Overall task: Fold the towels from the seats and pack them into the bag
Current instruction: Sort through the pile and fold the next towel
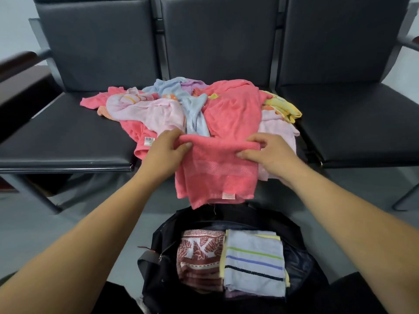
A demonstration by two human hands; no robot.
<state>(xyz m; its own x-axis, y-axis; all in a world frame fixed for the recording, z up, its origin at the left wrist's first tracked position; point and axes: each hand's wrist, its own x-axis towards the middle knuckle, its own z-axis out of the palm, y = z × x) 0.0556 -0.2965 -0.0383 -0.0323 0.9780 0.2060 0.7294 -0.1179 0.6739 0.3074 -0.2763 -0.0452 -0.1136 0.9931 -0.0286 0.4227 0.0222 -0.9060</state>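
The left hand (166,148) and the right hand (267,152) each pinch the top fold of the coral towel (215,175), fingers (255,139) curled over its far side and thumbs pressed on the near face; the towel, doubled over, hangs past the front edge of the middle seat (217,46), its labelled hem just above the open bag (249,219) on the floor; behind it the heap of unfolded towels (235,105) covers that seat and spills over onto the left seat (68,137).

The likely trouble, as I judge it, starts with the hem: its layers hang uneven, so a further fold made in the air may come out skewed and too bulky to pack; the towel's upper part lies against the heap, and I cannot tell whether it is caught up with the cloths there; lifting it could drag the pale blue towel (195,118) or the lilac towel (145,112) off the front edge and onto the floor; a slack pinch at either corner would let one side fall open into the bag; inside, the patterned towel (199,252) and the striped towel (254,261) lie side by side across the opening, so a careless drop could rumple them or leave the coral one perched on the rim.
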